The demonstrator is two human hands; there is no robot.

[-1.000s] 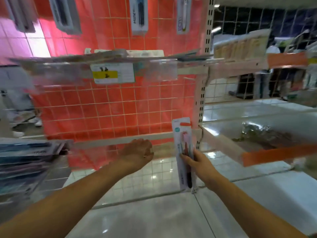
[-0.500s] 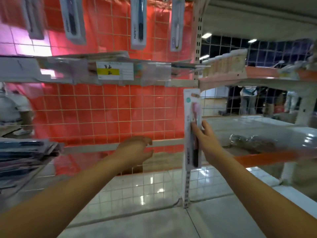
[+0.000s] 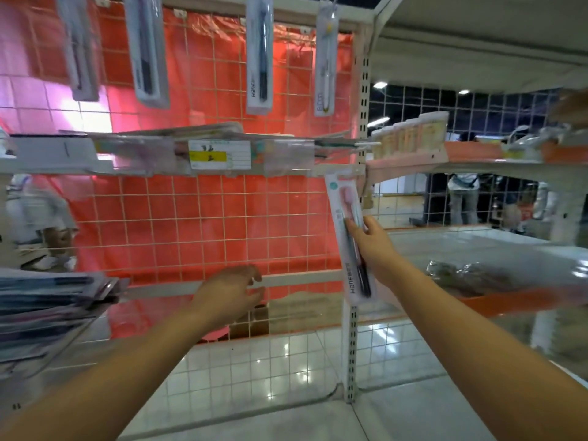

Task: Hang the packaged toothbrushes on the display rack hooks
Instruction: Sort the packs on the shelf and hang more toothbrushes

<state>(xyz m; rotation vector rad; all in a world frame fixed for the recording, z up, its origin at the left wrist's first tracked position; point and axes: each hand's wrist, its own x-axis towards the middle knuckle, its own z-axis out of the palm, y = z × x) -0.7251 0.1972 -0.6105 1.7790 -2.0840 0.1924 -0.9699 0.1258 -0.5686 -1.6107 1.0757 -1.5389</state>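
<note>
Your right hand (image 3: pixel 370 246) gripped the pink-headed toothbrush in its clear card-backed pack (image 3: pixel 348 237) mid-length at centre right, upright, presumably to present its top to a hook; your left hand (image 3: pixel 230 292), lower centre, hung loose-fingered and empty by the white wire grid (image 3: pixel 197 218); four packs already hung along the top.

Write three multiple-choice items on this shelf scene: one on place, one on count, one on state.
1. The stack of packages lies: A) far left B) far right C) on the top rail
2. Packaged toothbrushes hanging along the top: A) one B) four C) nine
3. The left hand is: A) gripping a hook B) holding nothing C) holding a box

Key: 1 A, it sits at the left edge; 2 B, four hang there, such as one at; 3 B, only the right hand grips the pink toothbrush package.
</note>
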